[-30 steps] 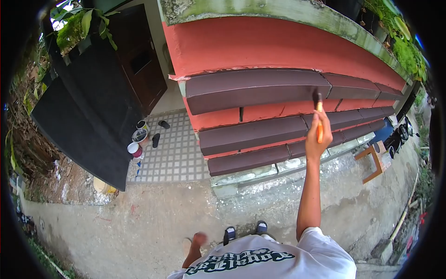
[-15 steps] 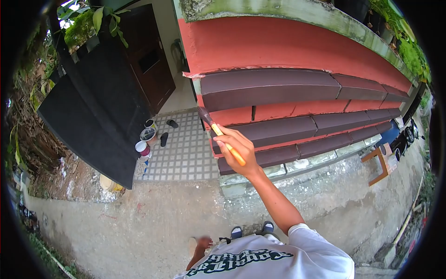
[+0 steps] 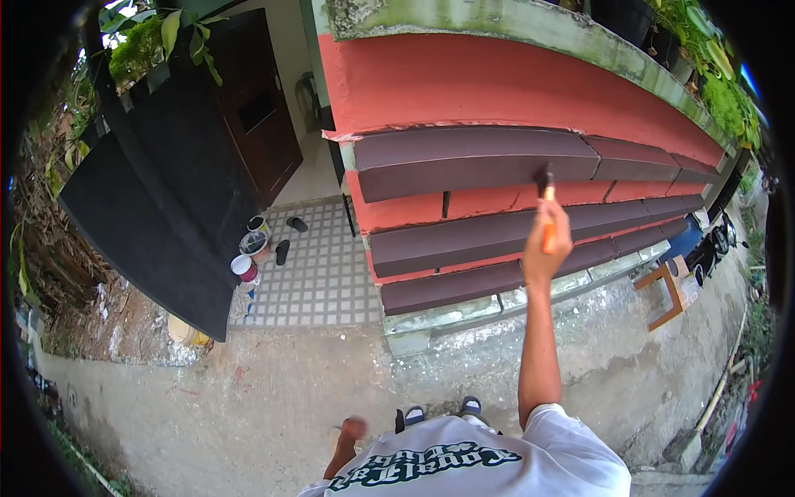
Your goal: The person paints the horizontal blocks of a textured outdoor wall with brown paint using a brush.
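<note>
One brush (image 3: 547, 205) is closed in my right hand (image 3: 542, 248), orange handle almost upright, bristles straight above the fist and touching the lower edge of the top brown ledge (image 3: 472, 161), while my left hand (image 3: 354, 429) hangs far below, too blurred to tell its grip.

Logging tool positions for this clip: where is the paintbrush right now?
In the head view, right of centre: the right hand holds the paintbrush upright, bristles at the lower edge of the top brown ledge.
</note>
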Available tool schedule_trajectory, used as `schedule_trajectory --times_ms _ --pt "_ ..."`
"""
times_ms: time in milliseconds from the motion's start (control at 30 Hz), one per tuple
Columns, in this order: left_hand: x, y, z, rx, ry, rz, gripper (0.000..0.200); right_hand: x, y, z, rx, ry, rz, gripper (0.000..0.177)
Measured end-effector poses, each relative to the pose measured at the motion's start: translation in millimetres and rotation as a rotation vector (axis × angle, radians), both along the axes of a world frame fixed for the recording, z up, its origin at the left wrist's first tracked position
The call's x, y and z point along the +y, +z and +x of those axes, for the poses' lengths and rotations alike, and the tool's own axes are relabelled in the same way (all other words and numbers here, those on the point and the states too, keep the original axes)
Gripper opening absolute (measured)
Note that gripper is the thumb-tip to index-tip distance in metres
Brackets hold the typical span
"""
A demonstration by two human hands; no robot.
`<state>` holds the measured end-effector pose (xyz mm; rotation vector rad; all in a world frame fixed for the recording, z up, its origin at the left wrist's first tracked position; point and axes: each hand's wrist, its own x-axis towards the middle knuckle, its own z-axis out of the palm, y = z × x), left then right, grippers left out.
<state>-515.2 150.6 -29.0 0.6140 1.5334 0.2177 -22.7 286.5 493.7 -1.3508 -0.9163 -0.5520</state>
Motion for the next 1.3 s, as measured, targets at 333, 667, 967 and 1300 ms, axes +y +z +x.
schedule_trajectory --times_ms 333,667,967,1300 --pt "-12.9 -9.1 0.9 -0.032 0.016 -0.031 0.019 30.6 -7.0 -166.3 -0.302 0.855 -0.005 0.012" --pt "-1.2 -13.3 -13.4 -0.107 -0.123 0.052 0.018 11.7 17.2 -38.8 -0.005 0.626 -0.018 0.015" --pt "8.6 10.0 7.3 -0.059 -0.082 0.019 0.019 -30.0 26.9 129.4 -0.115 -0.107 0.062 0.022" --pt "-15.0 -13.2 0.5 -0.072 -0.034 -0.034 0.019 10.5 -8.2 -40.0 -0.295 0.145 -0.046 0.017"
